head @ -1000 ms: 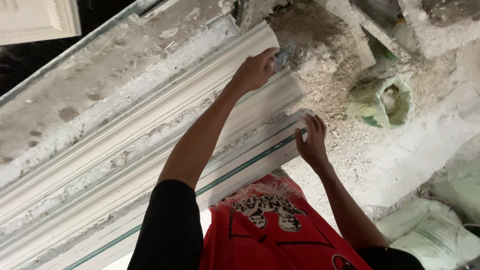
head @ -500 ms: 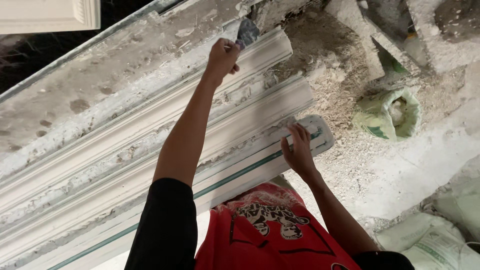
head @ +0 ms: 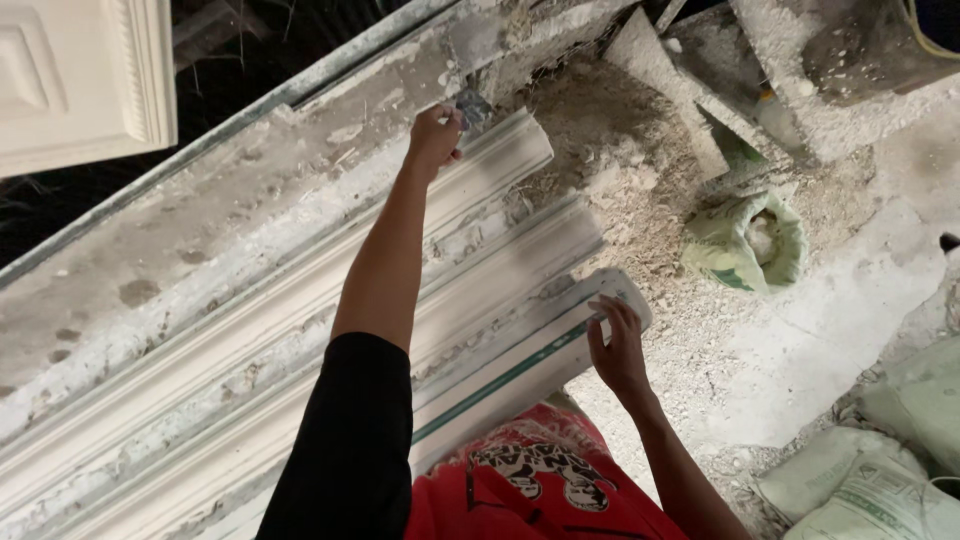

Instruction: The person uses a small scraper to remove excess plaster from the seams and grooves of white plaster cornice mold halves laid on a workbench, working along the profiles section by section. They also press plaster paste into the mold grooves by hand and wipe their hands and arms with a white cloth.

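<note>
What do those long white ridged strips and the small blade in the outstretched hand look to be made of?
The long white ridged moulding strips look like cast plaster: chalky, matt, with crumbly residue in the grooves. The small flat grey blade in the left hand looks like dull metal, though it is too small to be sure.

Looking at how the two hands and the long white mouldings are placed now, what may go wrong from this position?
1. The left hand reaches far across with a small scraper, so the blade might slip and chip the upper moulding.
2. The right hand only rests on the end of the nearest moulding, so it could shift.
3. Loose rubble lies right at the ends, and grit may scratch them.
</note>
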`<action>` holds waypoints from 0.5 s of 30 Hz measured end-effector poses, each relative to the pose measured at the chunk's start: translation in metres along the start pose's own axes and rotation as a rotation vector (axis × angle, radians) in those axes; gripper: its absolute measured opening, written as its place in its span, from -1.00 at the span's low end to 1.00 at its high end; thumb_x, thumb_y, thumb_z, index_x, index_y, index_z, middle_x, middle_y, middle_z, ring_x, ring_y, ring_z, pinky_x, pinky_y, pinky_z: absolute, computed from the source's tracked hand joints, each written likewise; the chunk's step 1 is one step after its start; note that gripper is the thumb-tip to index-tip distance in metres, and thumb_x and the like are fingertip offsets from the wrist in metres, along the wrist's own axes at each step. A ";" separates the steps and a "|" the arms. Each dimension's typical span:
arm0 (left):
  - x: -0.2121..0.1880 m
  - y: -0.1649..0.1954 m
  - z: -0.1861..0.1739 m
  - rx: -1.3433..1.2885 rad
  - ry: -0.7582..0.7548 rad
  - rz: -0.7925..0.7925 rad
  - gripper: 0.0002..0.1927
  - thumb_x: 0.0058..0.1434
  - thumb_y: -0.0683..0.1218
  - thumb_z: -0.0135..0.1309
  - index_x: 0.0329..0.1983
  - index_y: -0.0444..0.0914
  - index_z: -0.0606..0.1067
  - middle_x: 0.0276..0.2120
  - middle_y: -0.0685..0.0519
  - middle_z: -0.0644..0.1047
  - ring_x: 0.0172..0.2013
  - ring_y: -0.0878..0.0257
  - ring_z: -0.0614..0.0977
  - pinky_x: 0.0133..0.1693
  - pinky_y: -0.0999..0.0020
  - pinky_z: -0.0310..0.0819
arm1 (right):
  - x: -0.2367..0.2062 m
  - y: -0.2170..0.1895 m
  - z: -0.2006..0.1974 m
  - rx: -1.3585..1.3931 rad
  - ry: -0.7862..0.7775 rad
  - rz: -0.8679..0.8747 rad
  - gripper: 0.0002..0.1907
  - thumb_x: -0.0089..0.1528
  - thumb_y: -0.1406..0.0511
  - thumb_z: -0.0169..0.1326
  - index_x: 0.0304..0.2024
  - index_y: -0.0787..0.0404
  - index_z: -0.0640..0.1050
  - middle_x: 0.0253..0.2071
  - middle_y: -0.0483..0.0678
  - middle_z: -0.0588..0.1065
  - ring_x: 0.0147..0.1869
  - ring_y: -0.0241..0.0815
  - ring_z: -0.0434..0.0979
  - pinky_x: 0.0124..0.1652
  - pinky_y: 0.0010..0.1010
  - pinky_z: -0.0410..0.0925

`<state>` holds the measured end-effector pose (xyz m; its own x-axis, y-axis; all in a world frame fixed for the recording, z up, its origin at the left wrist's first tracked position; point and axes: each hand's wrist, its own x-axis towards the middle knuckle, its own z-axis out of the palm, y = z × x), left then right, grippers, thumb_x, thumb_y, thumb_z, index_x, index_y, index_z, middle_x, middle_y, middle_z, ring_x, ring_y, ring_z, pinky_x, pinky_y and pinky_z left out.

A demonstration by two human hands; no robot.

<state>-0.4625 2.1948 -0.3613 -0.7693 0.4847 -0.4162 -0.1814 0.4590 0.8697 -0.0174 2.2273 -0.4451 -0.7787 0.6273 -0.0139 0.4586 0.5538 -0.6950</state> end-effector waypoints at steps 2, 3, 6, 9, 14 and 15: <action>0.010 -0.008 -0.002 -0.068 -0.024 -0.005 -0.73 0.41 0.03 0.04 0.02 -0.23 0.54 -0.52 0.01 0.53 -0.65 0.30 0.56 -0.66 0.38 0.37 | 0.011 -0.001 0.005 0.000 -0.002 0.000 -0.69 0.37 0.25 -0.01 0.14 0.20 0.52 0.32 0.10 0.40 0.49 0.15 0.21 0.38 0.03 0.12; 0.012 -0.012 -0.005 -0.103 -0.036 -0.010 -0.73 0.41 0.01 0.03 0.04 -0.24 0.53 -0.53 -0.01 0.51 -0.66 0.30 0.54 -0.67 0.37 0.34 | 0.016 -0.003 0.008 0.005 -0.003 -0.010 -0.68 0.37 0.26 0.00 0.14 0.20 0.52 0.32 0.10 0.41 0.49 0.14 0.22 0.38 0.02 0.13; 0.011 -0.028 -0.028 -0.058 -0.084 -0.059 -0.73 0.37 -0.04 0.12 0.07 -0.24 0.54 -0.46 -0.03 0.56 -0.67 0.36 0.46 -0.67 0.40 0.23 | 0.034 -0.012 0.014 0.043 -0.009 0.004 -0.66 0.36 0.26 0.00 0.16 0.22 0.50 0.31 0.12 0.40 0.48 0.13 0.23 0.36 0.00 0.16; 0.003 -0.041 -0.067 0.021 -0.079 -0.099 -0.67 0.28 -0.09 0.18 0.07 -0.23 0.42 -0.37 -0.03 0.60 -0.61 0.40 0.54 -0.62 0.47 0.40 | 0.057 -0.021 0.016 0.048 -0.019 -0.030 -0.66 0.39 0.27 -0.01 0.18 0.24 0.48 0.32 0.14 0.39 0.48 0.12 0.26 0.37 -0.02 0.18; -0.007 -0.031 -0.114 0.407 -0.166 -0.083 -0.63 0.32 -0.02 0.18 0.00 -0.37 0.40 -0.25 -0.16 0.58 -0.54 0.26 0.55 -0.59 0.35 0.40 | 0.087 -0.035 0.010 0.058 -0.081 -0.085 -0.70 0.38 0.29 -0.02 0.14 0.23 0.52 0.29 0.12 0.42 0.46 0.15 0.27 0.37 -0.03 0.19; -0.007 -0.026 -0.112 0.493 -0.203 -0.009 -0.63 0.32 0.00 0.17 -0.03 -0.40 0.44 -0.20 -0.13 0.56 -0.51 0.27 0.59 -0.57 0.38 0.51 | 0.092 -0.039 0.009 0.061 -0.084 -0.102 -0.70 0.38 0.29 -0.02 0.14 0.23 0.52 0.29 0.12 0.42 0.46 0.15 0.28 0.36 -0.03 0.20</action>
<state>-0.5207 2.0961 -0.3515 -0.6259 0.5913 -0.5086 0.1598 0.7355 0.6584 -0.1104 2.2587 -0.4260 -0.8542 0.5200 0.0011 0.3499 0.5763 -0.7385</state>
